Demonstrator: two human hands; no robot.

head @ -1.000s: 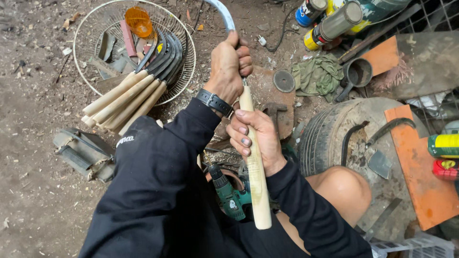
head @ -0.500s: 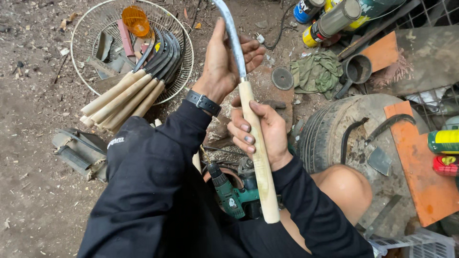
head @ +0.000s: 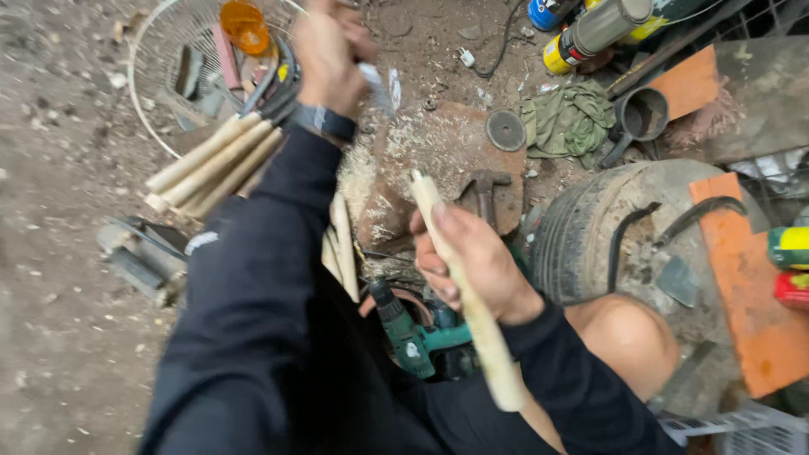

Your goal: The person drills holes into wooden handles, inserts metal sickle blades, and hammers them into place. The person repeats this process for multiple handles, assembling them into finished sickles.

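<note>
A yellow can (head: 563, 56) with a grey cylinder (head: 608, 22) is seen above the green rag (head: 566, 120); a blue can (head: 548, 12) lies left of them. The wooden handle (head: 472, 312), below-left of the rag, is gripped by the right hand (head: 472, 263), fingers (head: 431, 268) curled shut around it. A blurred pale blade (head: 377, 84) is clutched by the left hand (head: 330, 52), raised far left of the rag, fingers closed. A green drill (head: 410, 335) lies under the handle.

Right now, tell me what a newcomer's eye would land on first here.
At centre, the right hand grips a pale wooden handle, while the left hand, raised at the top, holds a blurred metal blade. A bundle of pale wooden handles lies left by a round wire grille; a worn tyre sits right.
</note>
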